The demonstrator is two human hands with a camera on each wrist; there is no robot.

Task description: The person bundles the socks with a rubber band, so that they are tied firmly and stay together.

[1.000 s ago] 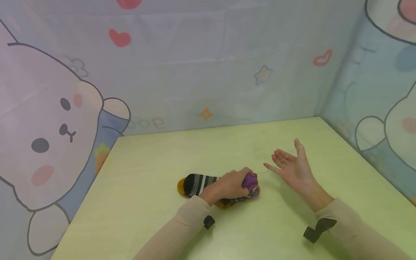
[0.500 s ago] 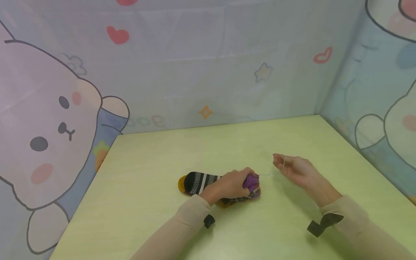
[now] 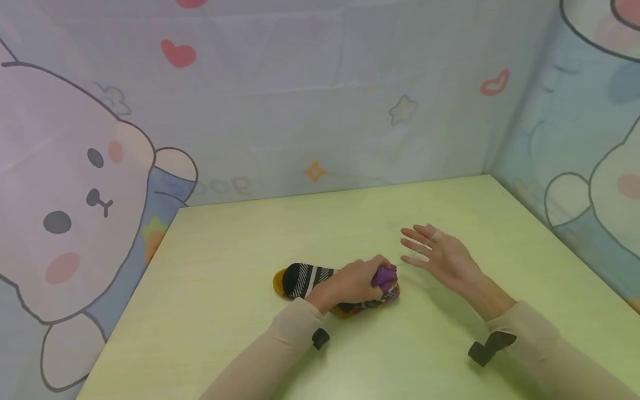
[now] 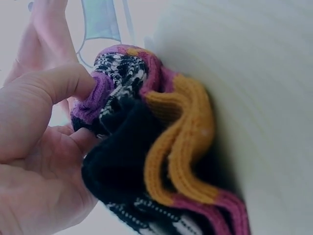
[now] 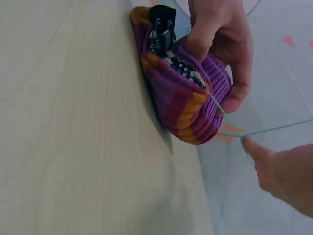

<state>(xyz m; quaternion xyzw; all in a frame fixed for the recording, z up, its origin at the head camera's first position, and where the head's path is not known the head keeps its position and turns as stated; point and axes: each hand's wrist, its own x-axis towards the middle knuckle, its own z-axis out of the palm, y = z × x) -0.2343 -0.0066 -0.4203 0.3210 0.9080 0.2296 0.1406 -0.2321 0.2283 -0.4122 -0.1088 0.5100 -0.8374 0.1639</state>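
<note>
A bundle of patterned socks (image 3: 300,279), black and white with mustard and magenta parts, lies on the table. My left hand (image 3: 352,282) grips its rolled purple cuff (image 3: 384,278), the thumb pressing on the knit in the left wrist view. From the cuff end runs a thin pale green thread (image 5: 279,130), drawn taut in the right wrist view. My right hand (image 3: 447,258), off to the right of the socks, has the thread looped across its spread, fairly straight fingers. One fingertip (image 5: 252,146) pushes against the strand.
The pale yellow table (image 3: 240,239) carries the socks near its middle. Behind it hangs a printed cloth (image 3: 280,111) with hearts and cartoon animals, and another cloth side (image 3: 590,139) rises at the right. Black wrist cameras (image 3: 482,351) are strapped on both sleeves.
My right hand drew its fingers together and turned, then spread them again, now slightly nearer the socks with the thread still looped on it. The left hand keeps its grip in place.
</note>
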